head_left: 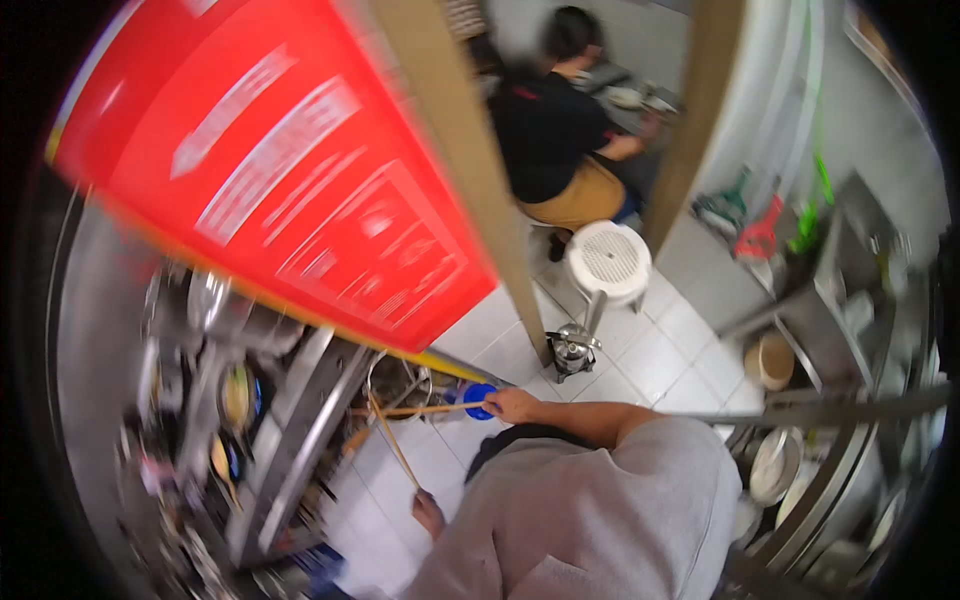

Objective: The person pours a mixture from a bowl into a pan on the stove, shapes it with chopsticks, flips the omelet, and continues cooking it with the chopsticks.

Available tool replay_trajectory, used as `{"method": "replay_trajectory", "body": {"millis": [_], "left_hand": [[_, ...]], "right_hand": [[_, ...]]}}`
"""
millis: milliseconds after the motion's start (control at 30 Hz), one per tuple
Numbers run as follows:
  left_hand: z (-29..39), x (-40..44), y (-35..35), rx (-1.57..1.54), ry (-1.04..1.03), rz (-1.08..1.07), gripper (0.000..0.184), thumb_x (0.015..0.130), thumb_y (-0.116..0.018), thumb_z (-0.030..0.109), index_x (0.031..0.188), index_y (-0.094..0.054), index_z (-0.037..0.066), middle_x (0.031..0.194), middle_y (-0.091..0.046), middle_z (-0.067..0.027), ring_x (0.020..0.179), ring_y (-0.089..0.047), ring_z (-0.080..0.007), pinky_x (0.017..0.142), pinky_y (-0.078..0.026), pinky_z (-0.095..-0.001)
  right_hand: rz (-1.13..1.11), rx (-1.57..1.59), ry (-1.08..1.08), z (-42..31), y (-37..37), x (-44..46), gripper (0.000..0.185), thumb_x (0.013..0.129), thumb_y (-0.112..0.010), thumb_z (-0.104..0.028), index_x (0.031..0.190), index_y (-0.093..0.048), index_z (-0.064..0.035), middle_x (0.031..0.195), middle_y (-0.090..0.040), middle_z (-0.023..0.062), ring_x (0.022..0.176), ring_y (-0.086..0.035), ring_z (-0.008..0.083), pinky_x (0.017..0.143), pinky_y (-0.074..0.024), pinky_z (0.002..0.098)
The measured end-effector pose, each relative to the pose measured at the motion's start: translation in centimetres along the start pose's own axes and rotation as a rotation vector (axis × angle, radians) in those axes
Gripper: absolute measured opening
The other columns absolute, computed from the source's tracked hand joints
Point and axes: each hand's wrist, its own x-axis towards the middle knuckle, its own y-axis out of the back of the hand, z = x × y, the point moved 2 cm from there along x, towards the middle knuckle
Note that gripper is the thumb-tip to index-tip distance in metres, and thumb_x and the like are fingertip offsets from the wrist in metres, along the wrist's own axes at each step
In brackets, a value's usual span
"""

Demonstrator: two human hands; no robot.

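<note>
From the right side of my body my right hand [512,406] reaches forward, closed round the end of a long thin wooden stick [430,409]. Lower down, my left hand [428,514] grips a second wooden stick [395,446], which slants up and away from me. The far parts of both sticks cross or meet near a round, wire-like rim [400,380]; blur hides whether they touch it. Beside my right hand, a blue round object [480,401] shows behind the first stick. My grey shirt [600,510] fills the bottom.
A large red panel [300,190] with white print is close at upper left. Below it, a metal counter [300,440] carries blurred pans. Beyond a doorway a person [560,130] in black sits; a white stool [608,262] and a metal device [573,352] stand nearby. Shelves with dishes [775,465] are at right.
</note>
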Motion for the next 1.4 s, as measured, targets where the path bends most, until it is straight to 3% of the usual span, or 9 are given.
{"method": "replay_trajectory", "body": {"millis": [100,200,533,667,767,800,933,1100,1400], "left_hand": [[1.1,-1.4,1.5,0.087,0.025,0.002,0.042,0.101,-0.048,0.032,0.077,-0.062,0.001,0.062,-0.057,-0.008,0.06,-0.052,-0.0159,0.056,-0.042,-0.036],[0.8,-0.6,3.4,0.205,-0.055,0.163,0.04,0.1,-0.048,0.038,0.09,-0.067,0.004,0.067,-0.061,-0.0194,0.063,-0.061,-0.0322,0.058,-0.044,-0.0431],[4.9,5.7,23.0,0.002,-0.08,0.664,0.035,0.1,-0.053,0.014,0.136,-0.055,0.01,0.07,-0.052,-0.0009,0.056,-0.049,-0.0082,0.053,-0.042,-0.0269],[3.0,10.6,36.0,0.104,0.015,0.821,0.034,0.096,-0.059,0.013,0.13,-0.063,0.013,0.08,-0.063,-0.0135,0.062,-0.056,-0.0192,0.062,-0.046,-0.0338],[0.0,18.1,46.2,0.212,0.036,0.798,0.036,0.095,-0.058,0.014,0.13,-0.063,0.015,0.083,-0.066,-0.0178,0.067,-0.062,-0.0279,0.065,-0.048,-0.0399],[-0.9,20.5,49.1,0.312,0.05,0.749,0.036,0.095,-0.057,0.014,0.13,-0.063,0.016,0.085,-0.067,-0.0197,0.071,-0.064,-0.033,0.067,-0.049,-0.0431],[-1.0,32.5,57.8,0.588,0.094,0.589,0.034,0.092,-0.05,0.014,0.12,-0.068,0.02,0.095,-0.068,-0.0209,0.089,-0.066,-0.0398,0.076,-0.054,-0.0492],[1.4,43.7,63.7,0.737,0.112,0.426,0.024,0.088,-0.051,0.016,0.093,-0.072,0.004,0.093,-0.071,-0.0214,0.091,-0.07,-0.0387,0.079,-0.056,-0.0488],[0.1,49.1,68.5,0.869,0.063,0.235,0.027,0.092,-0.049,0.015,0.091,-0.072,0.001,0.087,-0.071,-0.0203,0.081,-0.072,-0.0367,0.071,-0.058,-0.0469]], "right_hand": [[-0.002,0.027,0.043,-0.2,0.2,0.8,0.029,0.097,-0.051,-0.035,0.1,-0.065,-0.0103,0.089,-0.067,0.0232,0.083,-0.064,0.044,0.074,-0.0508,0.0538],[-0.072,-0.037,0.106,-0.5,-0.3,1.4,0.027,0.099,-0.049,-0.029,0.114,-0.062,-0.0104,0.092,-0.066,0.0244,0.082,-0.064,0.0443,0.074,-0.0513,0.0502],[0.076,0.094,0.292,-16.2,-1.9,6.9,0.021,0.094,-0.056,-0.004,0.115,-0.059,-0.0017,0.097,-0.061,0.0141,0.075,-0.06,0.0245,0.066,-0.0492,0.033],[0.139,0.24,0.439,-29.2,-6.6,14.9,0.028,0.096,-0.057,-0.007,0.123,-0.06,-0.0034,0.087,-0.063,0.0069,0.074,-0.058,0.0149,0.066,-0.049,0.0289],[0.192,0.058,0.624,-41.7,-10.7,23.5,0.027,0.096,-0.056,-0.01,0.121,-0.065,-0.0071,0.094,-0.066,0.0155,0.076,-0.063,0.0262,0.07,-0.0509,0.0344],[0.117,-0.105,0.635,-47.5,-11.9,25.3,0.027,0.098,-0.054,-0.006,0.123,-0.064,-0.0018,0.106,-0.067,0.0146,0.087,-0.064,0.0171,0.079,-0.05,0.0288],[0.136,-0.569,0.594,-62.8,-21.8,35.2,0.025,0.096,-0.055,-0.024,0.117,-0.068,-0.0166,0.09,-0.062,0.0174,0.089,-0.061,0.0389,0.076,-0.049,0.0478],[0.028,-0.898,0.585,-70.5,-33.0,46.3,0.023,0.092,-0.053,-0.017,0.105,-0.071,-0.0119,0.096,-0.068,0.0215,0.089,-0.068,0.0401,0.076,-0.0542,0.0498],[-0.033,-1.02,0.508,-73.7,-39.9,55.5,0.025,0.091,-0.05,-0.016,0.095,-0.072,-0.0042,0.101,-0.07,0.0211,0.09,-0.07,0.038,0.075,-0.0572,0.0475]]}}
